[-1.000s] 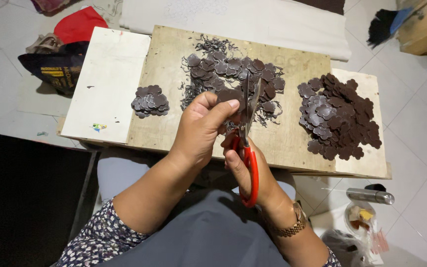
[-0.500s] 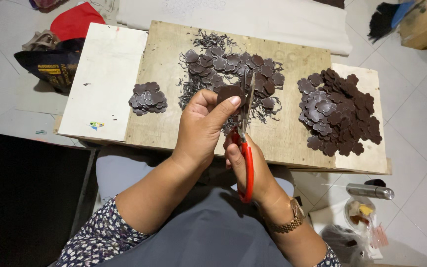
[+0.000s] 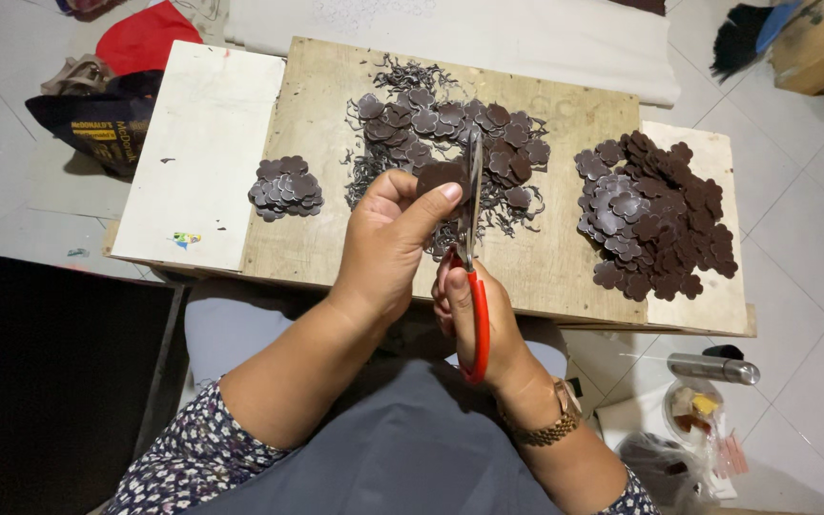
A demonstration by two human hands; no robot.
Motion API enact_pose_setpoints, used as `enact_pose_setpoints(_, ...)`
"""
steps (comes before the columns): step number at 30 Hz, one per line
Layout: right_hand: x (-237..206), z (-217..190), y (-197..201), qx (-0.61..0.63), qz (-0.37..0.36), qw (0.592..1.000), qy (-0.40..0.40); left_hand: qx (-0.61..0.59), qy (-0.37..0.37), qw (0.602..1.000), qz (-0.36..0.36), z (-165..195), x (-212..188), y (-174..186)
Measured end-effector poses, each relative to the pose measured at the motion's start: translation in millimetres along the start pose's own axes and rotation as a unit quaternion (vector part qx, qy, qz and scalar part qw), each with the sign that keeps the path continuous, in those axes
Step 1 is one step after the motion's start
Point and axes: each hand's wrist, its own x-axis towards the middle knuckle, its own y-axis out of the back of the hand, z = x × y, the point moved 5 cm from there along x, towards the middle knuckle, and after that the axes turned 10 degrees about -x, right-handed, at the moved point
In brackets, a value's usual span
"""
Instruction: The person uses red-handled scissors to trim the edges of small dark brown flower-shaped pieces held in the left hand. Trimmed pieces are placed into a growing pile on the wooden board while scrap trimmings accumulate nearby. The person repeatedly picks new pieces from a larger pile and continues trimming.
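Left hand (image 3: 388,243) pinches a dark brown flower-shaped piece (image 3: 439,177) between thumb and fingers, held up over the desk (image 3: 565,277). Right hand (image 3: 474,319) is clenched around the red handles of the scissors (image 3: 474,248), blades pointing away from the body, standing upright just right of the piece and touching its edge; whether the blades are apart or together I cannot tell. Both hands sit close together, above the near edge of the desk and over the lap. Straight beyond the hands: a middle pile (image 3: 450,129) of the same brown pieces mixed with thin curly trimmings. Left of the left hand: a small pile (image 3: 285,188), lying at the seam with a white board (image 3: 202,133). Well right of the right hand: a big pile (image 3: 655,215) of pieces. Right wrist wears a gold watch (image 3: 545,429). On the floor right of the right forearm, a metal flask (image 3: 712,367).
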Motion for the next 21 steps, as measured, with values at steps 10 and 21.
enact_pose_setpoints(10,-10,-9,6,-0.012,-0.093,0.996,0.004,0.15,0.015,0.987,-0.056,25,3,4)
enact_pose_setpoints(21,-8,-10,5,-0.017,-0.088,0.996,0.006,0.159,-0.012,0.984,-0.079,28,-1,-2)
